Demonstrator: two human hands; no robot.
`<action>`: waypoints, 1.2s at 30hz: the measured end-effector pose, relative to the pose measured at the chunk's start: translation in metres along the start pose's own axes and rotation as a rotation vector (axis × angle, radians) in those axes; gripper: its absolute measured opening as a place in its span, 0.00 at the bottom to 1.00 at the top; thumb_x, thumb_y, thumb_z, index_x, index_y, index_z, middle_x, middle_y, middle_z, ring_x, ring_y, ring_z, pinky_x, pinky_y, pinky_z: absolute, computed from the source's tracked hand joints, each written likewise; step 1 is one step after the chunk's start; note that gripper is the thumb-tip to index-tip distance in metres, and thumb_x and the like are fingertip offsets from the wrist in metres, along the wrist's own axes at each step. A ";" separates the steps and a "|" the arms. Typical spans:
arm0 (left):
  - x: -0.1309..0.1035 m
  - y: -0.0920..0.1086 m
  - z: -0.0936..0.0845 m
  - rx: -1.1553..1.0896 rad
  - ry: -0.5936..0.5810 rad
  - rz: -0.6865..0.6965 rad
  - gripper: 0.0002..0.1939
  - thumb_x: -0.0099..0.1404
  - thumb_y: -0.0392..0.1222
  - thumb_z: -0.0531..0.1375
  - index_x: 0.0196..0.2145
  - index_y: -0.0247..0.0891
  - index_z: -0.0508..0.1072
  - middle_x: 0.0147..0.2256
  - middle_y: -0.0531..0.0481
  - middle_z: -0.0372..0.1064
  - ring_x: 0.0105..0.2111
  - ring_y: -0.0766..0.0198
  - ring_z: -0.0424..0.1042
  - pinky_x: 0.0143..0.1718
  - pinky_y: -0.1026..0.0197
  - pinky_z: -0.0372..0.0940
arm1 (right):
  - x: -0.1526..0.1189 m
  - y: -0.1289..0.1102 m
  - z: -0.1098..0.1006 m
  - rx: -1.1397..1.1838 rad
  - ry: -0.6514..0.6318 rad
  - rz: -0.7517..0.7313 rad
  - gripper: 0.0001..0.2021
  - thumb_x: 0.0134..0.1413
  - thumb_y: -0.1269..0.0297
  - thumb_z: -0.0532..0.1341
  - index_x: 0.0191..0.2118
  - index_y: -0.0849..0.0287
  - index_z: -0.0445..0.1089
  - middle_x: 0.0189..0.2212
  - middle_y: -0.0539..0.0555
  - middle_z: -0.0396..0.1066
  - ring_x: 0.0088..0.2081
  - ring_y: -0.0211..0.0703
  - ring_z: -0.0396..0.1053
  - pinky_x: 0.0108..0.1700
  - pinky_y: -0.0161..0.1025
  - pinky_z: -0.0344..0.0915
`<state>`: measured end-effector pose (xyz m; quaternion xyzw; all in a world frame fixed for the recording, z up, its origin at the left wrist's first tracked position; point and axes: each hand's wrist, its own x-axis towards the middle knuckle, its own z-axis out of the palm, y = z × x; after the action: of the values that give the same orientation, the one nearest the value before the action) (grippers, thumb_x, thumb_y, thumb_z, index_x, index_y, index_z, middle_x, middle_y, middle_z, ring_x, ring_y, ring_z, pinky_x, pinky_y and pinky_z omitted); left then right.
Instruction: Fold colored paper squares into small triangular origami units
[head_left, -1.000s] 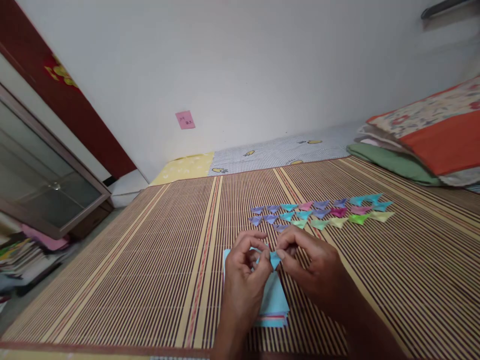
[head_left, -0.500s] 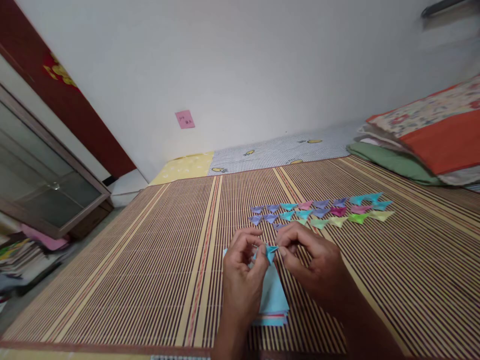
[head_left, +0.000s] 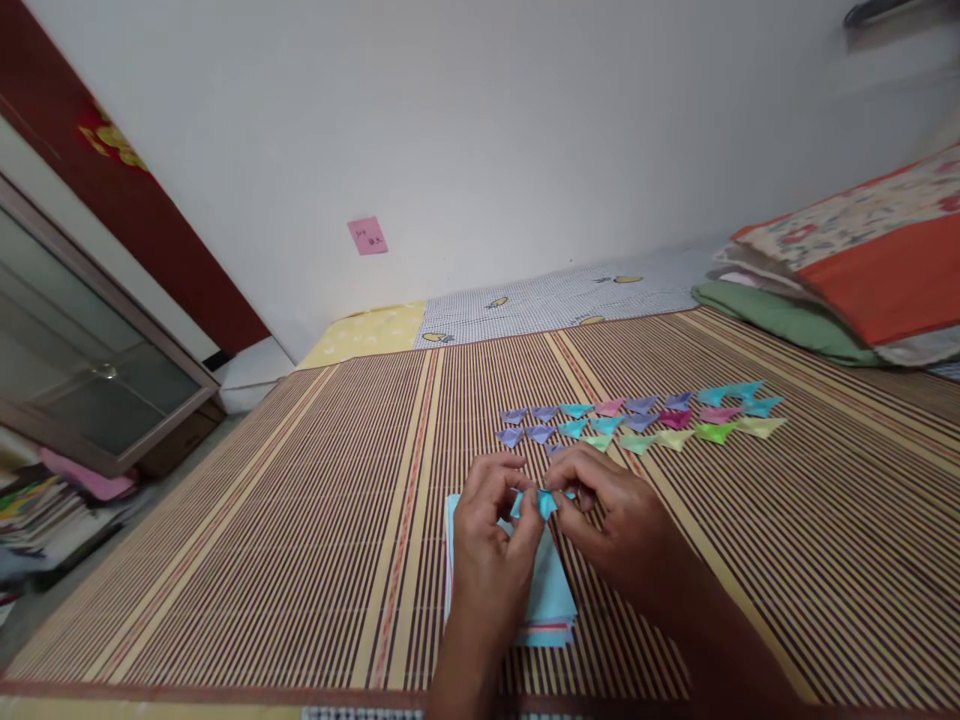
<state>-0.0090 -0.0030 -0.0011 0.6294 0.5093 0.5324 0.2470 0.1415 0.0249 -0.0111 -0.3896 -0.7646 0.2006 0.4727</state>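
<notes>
Between my two hands is a small folded piece of blue paper (head_left: 545, 503), pinched at both sides. My left hand (head_left: 495, 535) grips its left end with thumb and fingers closed. At the other end, the thumb and fingertips of my right hand (head_left: 619, 505) press on the paper. Below them lies a stack of square paper sheets (head_left: 551, 590), light blue on top with other colours at the edge; my left hand covers part of it. Several folded paper shapes (head_left: 641, 423) in purple, blue, pink, green and yellow stand in rows just beyond my right hand.
A striped bamboo mat (head_left: 300, 540) covers the bed. Folded bedding (head_left: 877, 270) is piled at the far right, against the white wall (head_left: 525, 130). A pink note (head_left: 367, 236) is stuck on the wall. To the left stands a glass-fronted cabinet (head_left: 90, 350).
My right fingers have closed in on the blue paper and moved slightly left, nearer my left thumb. The paper now appears flatter and wider between the hands.
</notes>
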 end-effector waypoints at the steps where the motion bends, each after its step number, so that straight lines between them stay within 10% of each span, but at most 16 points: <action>1: 0.000 0.000 0.000 0.003 0.000 0.000 0.10 0.69 0.31 0.59 0.29 0.39 0.72 0.44 0.45 0.71 0.45 0.57 0.72 0.41 0.58 0.65 | 0.000 0.000 0.000 0.000 -0.009 0.013 0.07 0.57 0.75 0.54 0.35 0.56 0.66 0.35 0.53 0.70 0.37 0.46 0.70 0.39 0.43 0.64; 17: -0.002 -0.009 0.002 0.095 -0.013 0.265 0.10 0.68 0.26 0.59 0.36 0.40 0.73 0.48 0.47 0.69 0.46 0.61 0.72 0.44 0.60 0.68 | 0.000 0.001 0.003 0.007 0.084 -0.005 0.08 0.54 0.77 0.56 0.34 0.55 0.66 0.36 0.53 0.73 0.41 0.48 0.71 0.43 0.44 0.65; 36: -0.006 -0.005 0.009 0.236 0.046 0.071 0.13 0.65 0.26 0.60 0.43 0.41 0.69 0.41 0.51 0.68 0.37 0.61 0.71 0.37 0.58 0.68 | -0.001 -0.002 0.005 -0.108 0.111 -0.038 0.07 0.60 0.76 0.58 0.33 0.58 0.69 0.36 0.55 0.73 0.42 0.49 0.69 0.45 0.46 0.62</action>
<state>-0.0018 -0.0041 -0.0105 0.6593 0.5512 0.4917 0.1403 0.1367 0.0232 -0.0122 -0.4105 -0.7542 0.1282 0.4962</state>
